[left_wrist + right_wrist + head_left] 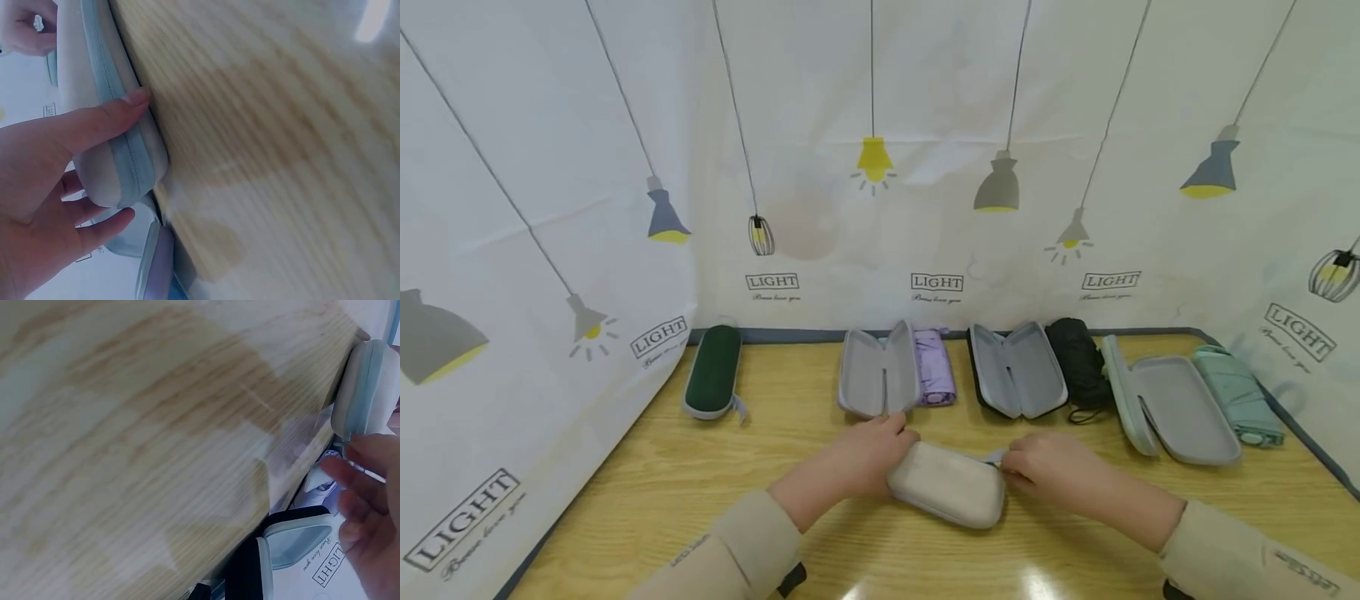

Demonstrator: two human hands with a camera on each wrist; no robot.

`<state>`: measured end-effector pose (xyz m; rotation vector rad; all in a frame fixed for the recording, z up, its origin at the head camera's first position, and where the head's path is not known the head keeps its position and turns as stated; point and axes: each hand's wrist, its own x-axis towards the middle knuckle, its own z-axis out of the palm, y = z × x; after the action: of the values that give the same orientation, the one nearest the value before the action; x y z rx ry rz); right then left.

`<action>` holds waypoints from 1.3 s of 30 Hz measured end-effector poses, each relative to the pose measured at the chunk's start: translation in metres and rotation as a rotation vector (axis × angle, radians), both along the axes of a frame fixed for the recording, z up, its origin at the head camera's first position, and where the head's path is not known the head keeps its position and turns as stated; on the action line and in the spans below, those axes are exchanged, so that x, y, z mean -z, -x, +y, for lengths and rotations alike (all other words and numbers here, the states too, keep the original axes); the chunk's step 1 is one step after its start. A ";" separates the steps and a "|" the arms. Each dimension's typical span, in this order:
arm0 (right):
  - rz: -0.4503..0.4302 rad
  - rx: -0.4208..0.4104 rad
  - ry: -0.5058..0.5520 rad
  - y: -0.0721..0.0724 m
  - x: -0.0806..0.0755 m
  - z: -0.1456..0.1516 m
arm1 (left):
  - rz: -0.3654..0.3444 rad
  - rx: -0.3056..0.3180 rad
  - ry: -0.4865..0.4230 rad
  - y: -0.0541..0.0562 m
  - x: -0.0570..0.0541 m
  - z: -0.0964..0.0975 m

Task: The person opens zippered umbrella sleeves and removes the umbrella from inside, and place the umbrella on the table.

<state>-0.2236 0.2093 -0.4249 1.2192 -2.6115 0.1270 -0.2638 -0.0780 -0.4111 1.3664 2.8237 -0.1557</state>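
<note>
- Lying on the desk (pixel 662 500), between left grip (pixel 872 457) and right grip (pixel 1052 471): beige case (pixel 947 492), closed, placed a little slantwise, with pale zip band (pixel 134 165) along its side and end.
- Held at its left end by the left grip, with thumb laid across the zip band and fingers spread around the far side.
- Pinched by the right grip at the other end, as far as visible: grey strap (pixel 996 456); hard to tell exactly, because of fingertips covering the place of contact.
- Judging by the look: probably light, rather stiff in the walls, slightly yielding under a strong thumb; not very fragile, but possible to dent.
- Likely not slippery to the skin, yet able to slide or turn on the smooth desk under a sideways pull.
- Best to hold across the width at the left end, thumb and fingers on opposite long sides, keeping skin off the zip teeth.
- Better to take the strap near its root and to pull along the band, not across.
- Just behind the left grip: grey-lined case (pixel 861 375), standing open beside purple umbrella (pixel 935 367); good to avoid bumping.
</note>
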 end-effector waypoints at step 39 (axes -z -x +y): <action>0.002 0.079 -0.104 -0.003 0.009 0.009 | 0.023 -0.133 0.034 -0.016 0.007 -0.001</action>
<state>-0.2206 0.2185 -0.4336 1.1452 -2.6903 -0.0248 -0.2482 -0.0794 -0.4182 1.1738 2.9042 -0.2194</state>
